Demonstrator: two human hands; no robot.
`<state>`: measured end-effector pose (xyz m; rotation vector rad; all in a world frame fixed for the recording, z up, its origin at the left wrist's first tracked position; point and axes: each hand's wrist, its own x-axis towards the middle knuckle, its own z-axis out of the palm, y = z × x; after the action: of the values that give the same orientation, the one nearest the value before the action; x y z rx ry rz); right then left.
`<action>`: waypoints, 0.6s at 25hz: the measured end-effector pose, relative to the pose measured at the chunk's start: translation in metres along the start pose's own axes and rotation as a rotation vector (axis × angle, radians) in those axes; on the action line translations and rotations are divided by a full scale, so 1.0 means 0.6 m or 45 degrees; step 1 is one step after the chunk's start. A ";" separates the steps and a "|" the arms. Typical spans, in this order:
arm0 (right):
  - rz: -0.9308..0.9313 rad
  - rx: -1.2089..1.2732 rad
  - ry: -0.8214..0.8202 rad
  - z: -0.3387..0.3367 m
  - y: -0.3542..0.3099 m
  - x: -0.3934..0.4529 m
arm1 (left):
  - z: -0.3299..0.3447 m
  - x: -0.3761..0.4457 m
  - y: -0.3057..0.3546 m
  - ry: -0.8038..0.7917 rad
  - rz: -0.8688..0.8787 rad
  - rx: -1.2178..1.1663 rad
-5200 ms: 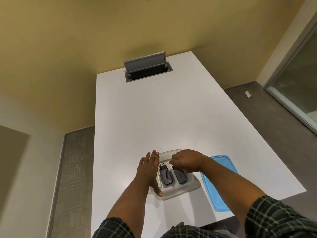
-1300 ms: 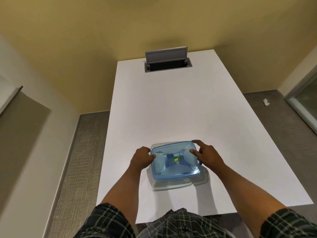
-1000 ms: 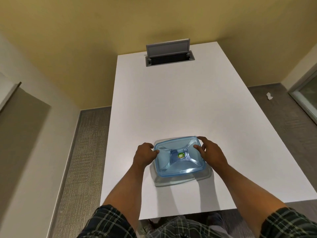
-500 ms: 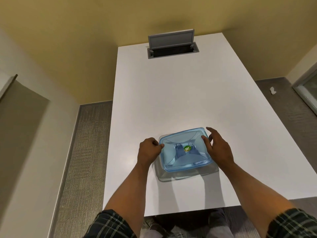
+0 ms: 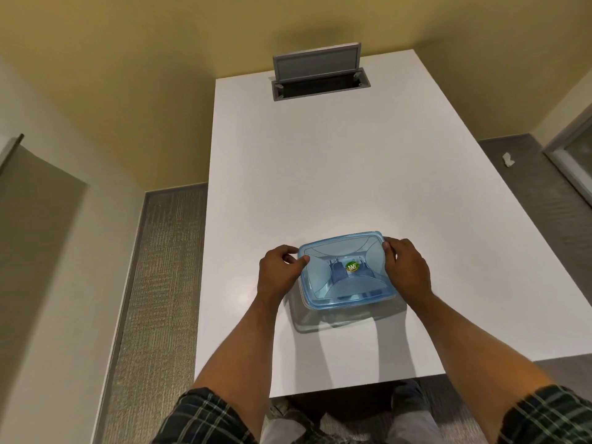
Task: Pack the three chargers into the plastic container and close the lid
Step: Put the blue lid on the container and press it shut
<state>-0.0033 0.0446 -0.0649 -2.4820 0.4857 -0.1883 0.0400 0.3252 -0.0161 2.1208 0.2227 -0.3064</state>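
Observation:
The clear plastic container [image 5: 323, 320] stands on the white table [image 5: 320, 174] with its translucent blue lid [image 5: 346, 270] lying on top. Dark chargers [image 5: 339, 273] show faintly through the lid, under a small green sticker. My left hand [image 5: 278, 273] curls against the lid's left edge, thumb tip on the rim. My right hand [image 5: 405, 269] grips the lid's right edge, fingers over the far right corner.
A grey cable hatch [image 5: 320, 79] stands with its flap raised at the table's far end. The near table edge runs just below the container. Carpeted floor lies on both sides, with a white scrap [image 5: 507, 159] on the right.
Five seconds ago the container was uncovered and the lid lay to its right; the lid now sits on it. In the last second both hands stayed at the lid's edges, the right closing onto it.

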 end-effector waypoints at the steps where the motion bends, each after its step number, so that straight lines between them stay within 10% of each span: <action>1: 0.001 0.007 0.013 0.000 -0.001 -0.002 | 0.000 0.001 -0.001 0.009 -0.005 -0.018; 15: -0.126 -0.321 -0.068 -0.020 -0.020 -0.008 | 0.014 0.002 -0.001 0.137 -0.018 -0.066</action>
<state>-0.0072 0.0493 -0.0482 -2.7526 0.3843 -0.1045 0.0400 0.3184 -0.0217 2.0875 0.3056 -0.1926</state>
